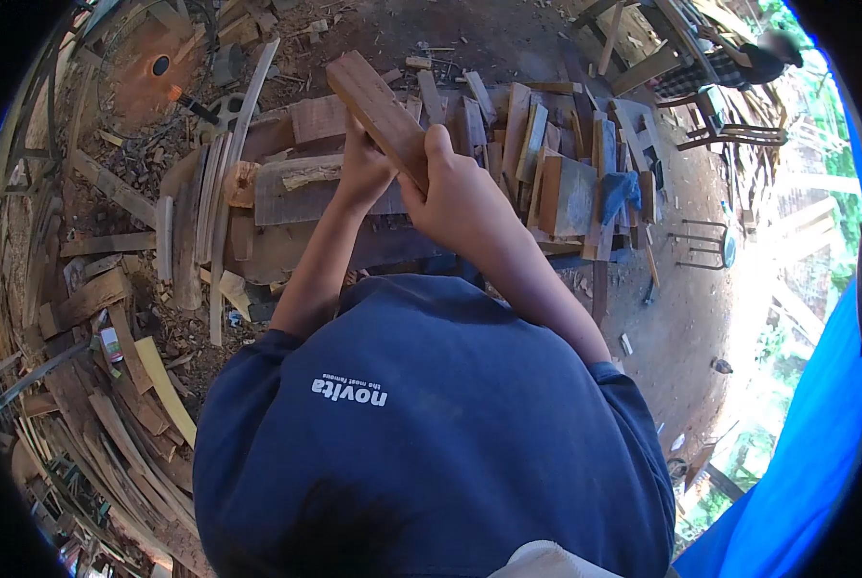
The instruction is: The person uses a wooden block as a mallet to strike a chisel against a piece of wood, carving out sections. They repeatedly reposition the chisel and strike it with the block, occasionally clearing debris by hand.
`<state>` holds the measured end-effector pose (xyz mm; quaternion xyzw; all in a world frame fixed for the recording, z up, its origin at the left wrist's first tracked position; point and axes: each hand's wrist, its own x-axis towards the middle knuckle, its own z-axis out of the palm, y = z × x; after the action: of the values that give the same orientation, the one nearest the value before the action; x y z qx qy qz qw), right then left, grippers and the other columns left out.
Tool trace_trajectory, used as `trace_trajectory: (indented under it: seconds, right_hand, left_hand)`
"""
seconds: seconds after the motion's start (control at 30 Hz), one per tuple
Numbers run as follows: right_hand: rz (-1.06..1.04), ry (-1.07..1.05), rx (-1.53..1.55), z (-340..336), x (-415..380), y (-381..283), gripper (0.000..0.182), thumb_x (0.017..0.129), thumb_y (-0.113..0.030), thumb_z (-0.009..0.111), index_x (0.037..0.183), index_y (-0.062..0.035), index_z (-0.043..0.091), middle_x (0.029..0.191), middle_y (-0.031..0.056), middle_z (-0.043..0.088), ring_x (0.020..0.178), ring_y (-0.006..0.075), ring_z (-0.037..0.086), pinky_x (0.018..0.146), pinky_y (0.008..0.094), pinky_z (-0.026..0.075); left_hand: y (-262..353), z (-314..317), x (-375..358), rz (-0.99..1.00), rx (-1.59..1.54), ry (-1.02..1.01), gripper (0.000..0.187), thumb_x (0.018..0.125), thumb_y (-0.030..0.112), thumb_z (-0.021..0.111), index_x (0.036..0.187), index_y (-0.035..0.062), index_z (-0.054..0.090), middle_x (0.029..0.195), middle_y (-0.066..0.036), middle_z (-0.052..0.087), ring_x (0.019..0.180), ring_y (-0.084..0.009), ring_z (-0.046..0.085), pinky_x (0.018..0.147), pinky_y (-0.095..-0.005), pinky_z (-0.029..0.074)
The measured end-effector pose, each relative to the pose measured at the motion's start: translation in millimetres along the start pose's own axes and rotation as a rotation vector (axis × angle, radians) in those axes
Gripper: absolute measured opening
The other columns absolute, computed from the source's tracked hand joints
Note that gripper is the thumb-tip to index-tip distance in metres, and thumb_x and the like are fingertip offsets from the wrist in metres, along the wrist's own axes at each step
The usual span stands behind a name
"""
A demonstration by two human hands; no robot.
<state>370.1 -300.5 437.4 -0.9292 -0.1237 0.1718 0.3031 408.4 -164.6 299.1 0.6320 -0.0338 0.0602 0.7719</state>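
Observation:
A reddish-brown wooden block is held up at a slant in front of my chest, its far end pointing up and left. My right hand grips its near end, with the thumb along the side. Partly behind the block, my left hand supports it from underneath, and most of those fingers are hidden. Below both hands lies a workbench covered with wood offcuts. Among them are a thick grey board by my left forearm and a squared block to the right.
A blue cloth lies on the offcuts at right. Long strips lean at left, near heaped scrap wood. A stool lies tipped on the right, and another person is at the upper right.

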Motion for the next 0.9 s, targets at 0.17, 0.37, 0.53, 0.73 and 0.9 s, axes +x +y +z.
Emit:
trace_trajectory:
  seconds: [0.17,0.37,0.53,0.73,0.9]
  right_hand:
    - [-0.008,0.000,0.023,1,1,2,0.036,0.090,-0.023,0.058,0.106,0.0001,0.036,0.077,0.0316,0.064,0.076,0.0486,0.065,0.068,0.0532,0.053]
    - [-0.009,0.002,0.029,0,2,1,0.036,0.090,-0.023,0.058,0.104,-0.0001,0.035,0.076,0.0314,0.064,0.076,0.0484,0.065,0.067,0.0533,0.052]
    - [0.001,-0.010,0.032,0,3,0,0.035,0.090,-0.023,0.058,0.103,-0.0002,0.035,0.075,0.0311,0.064,0.075,0.0482,0.065,0.067,0.0529,0.052]
    - [-0.011,0.012,0.011,1,4,1,0.034,0.090,-0.022,0.058,0.103,0.0000,0.035,0.073,0.0307,0.063,0.072,0.0479,0.065,0.065,0.0522,0.053]
    - [-0.007,0.003,0.014,1,4,0,0.035,0.090,-0.022,0.059,0.102,0.0006,0.035,0.072,0.0312,0.063,0.072,0.0475,0.065,0.063,0.0513,0.053]
  left_hand:
    - [9,1,9,0.064,0.000,0.034,0.077,0.068,0.005,0.082,0.128,0.0091,0.034,0.103,-0.005,0.057,0.094,-0.0148,0.061,0.081,-0.0316,0.053]
    - [10,0,14,0.165,0.027,0.000,0.058,0.070,0.003,0.079,0.116,0.0084,0.044,0.095,-0.003,0.059,0.087,-0.0129,0.061,0.076,-0.0299,0.052]
    - [6,-5,17,0.215,0.081,-0.019,0.050,0.071,0.002,0.078,0.111,0.0084,0.049,0.097,-0.003,0.060,0.087,-0.0134,0.061,0.075,-0.0306,0.052]
    - [6,-6,17,0.168,-0.019,-0.024,0.048,0.070,0.004,0.079,0.110,0.0069,0.052,0.099,-0.004,0.061,0.090,-0.0141,0.062,0.078,-0.0306,0.052]
    - [5,-10,17,0.176,-0.005,-0.071,0.058,0.069,0.008,0.082,0.118,0.0062,0.050,0.098,-0.003,0.061,0.091,-0.0138,0.062,0.079,-0.0307,0.052]
